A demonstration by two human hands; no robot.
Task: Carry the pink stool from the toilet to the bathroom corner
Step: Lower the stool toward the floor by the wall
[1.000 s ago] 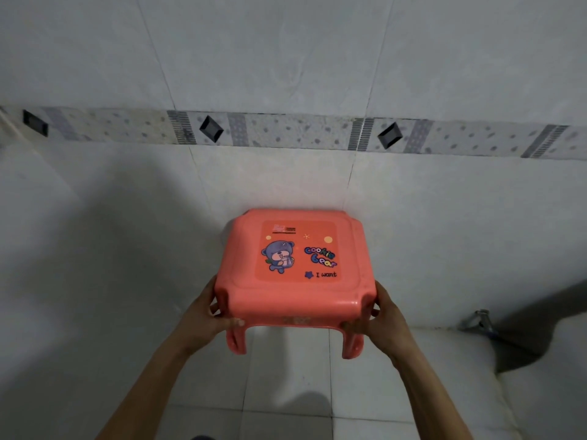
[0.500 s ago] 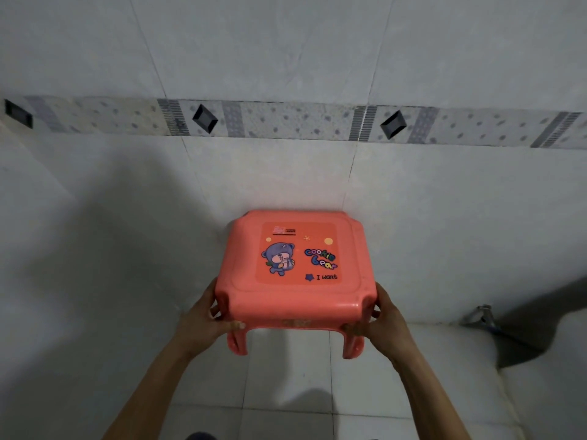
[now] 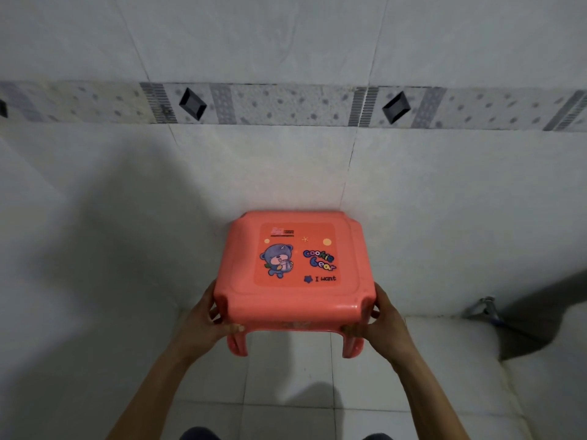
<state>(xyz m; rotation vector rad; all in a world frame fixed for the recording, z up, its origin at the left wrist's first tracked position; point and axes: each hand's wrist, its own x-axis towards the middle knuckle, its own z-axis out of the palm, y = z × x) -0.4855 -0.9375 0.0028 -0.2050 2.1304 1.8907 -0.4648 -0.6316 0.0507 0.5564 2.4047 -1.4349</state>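
The pink stool [image 3: 295,268] is a small square plastic stool with a cartoon bear sticker and the words "cookie bear" on its seat. It hangs upright in front of me, above the floor, its far edge close to the tiled wall. My left hand [image 3: 206,319] grips the seat's near left corner. My right hand [image 3: 379,320] grips the near right corner. The two near legs show below the seat; the far legs are hidden.
A white tiled wall [image 3: 444,201] with a grey patterned border strip [image 3: 286,104] fills the view ahead. White floor tiles [image 3: 286,392] lie below. A metal fitting [image 3: 482,308] sticks out at the wall's foot on the right.
The stool has stayed in both hands and shifted very slightly lower in view. The wall's border strip has risen in the frame as my head tilted down.
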